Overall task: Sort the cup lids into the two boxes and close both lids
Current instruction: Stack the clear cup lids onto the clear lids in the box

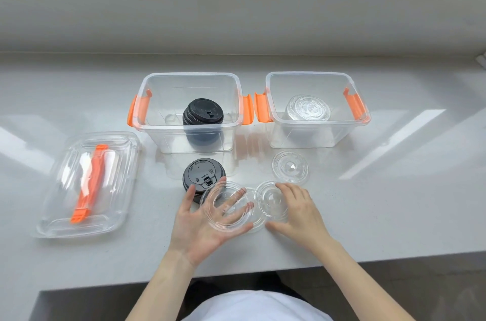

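Two clear boxes with orange latches stand open on the white counter. The left box [231, 79] holds a stack of black cup lids [203, 112]. The right box [271, 84] holds clear lids [308, 107]. A black lid stack [201, 173] sits in front of the left box. My left hand [200, 220] grips a clear lid [226, 206], tilted up off the counter. My right hand [299, 210] rests its fingers on another clear lid [268, 198] that lies flat. One more clear lid [289, 167] lies in front of the right box.
Clear box lids with an orange handle [89, 184] lie flat at the left, seemingly stacked. The counter's front edge [394, 257] runs just below my forearms. A wall rises behind the boxes.
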The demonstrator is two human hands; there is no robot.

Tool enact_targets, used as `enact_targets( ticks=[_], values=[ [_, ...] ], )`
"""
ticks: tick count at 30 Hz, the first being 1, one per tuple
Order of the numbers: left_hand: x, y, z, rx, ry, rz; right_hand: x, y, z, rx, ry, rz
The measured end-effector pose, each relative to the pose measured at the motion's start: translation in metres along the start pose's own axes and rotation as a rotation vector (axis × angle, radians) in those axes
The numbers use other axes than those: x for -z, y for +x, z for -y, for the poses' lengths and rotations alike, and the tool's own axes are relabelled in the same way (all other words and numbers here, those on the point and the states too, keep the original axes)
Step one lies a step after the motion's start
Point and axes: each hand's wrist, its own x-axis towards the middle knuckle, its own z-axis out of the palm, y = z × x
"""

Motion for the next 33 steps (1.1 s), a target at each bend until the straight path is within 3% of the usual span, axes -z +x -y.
enact_targets(
  ticks=[7,9,13,19,22,25,27,33],
  values=[
    [0.001,0.001,0.001,0.004,0.001,-0.012,0.036,-0.001,0.022,0.068,0.356,-0.165],
    [0.0,0.006,0.004,0.012,-0.043,0.0,0.047,-0.003,0.039,0.149,0.412,-0.132],
    [-0.006,0.019,0.014,0.046,-0.06,0.063,0.05,-0.005,0.061,0.303,0.29,-0.017],
    [-0.016,0.037,0.028,0.065,-0.13,0.09,0.052,-0.005,0.049,0.335,0.164,0.055],
    [-0.016,0.042,0.033,0.068,-0.123,0.085,0.06,-0.002,0.033,0.246,0.35,0.045],
    [-0.013,0.042,0.033,0.041,-0.102,0.047,0.065,0.014,0.006,0.071,0.476,-0.085],
    [-0.012,0.041,0.033,0.006,-0.109,0.03,0.063,0.032,-0.014,-0.008,0.355,-0.118],
    [-0.007,0.034,0.031,-0.067,-0.136,0.0,0.037,0.066,-0.04,-0.125,0.093,0.077]
  ],
)
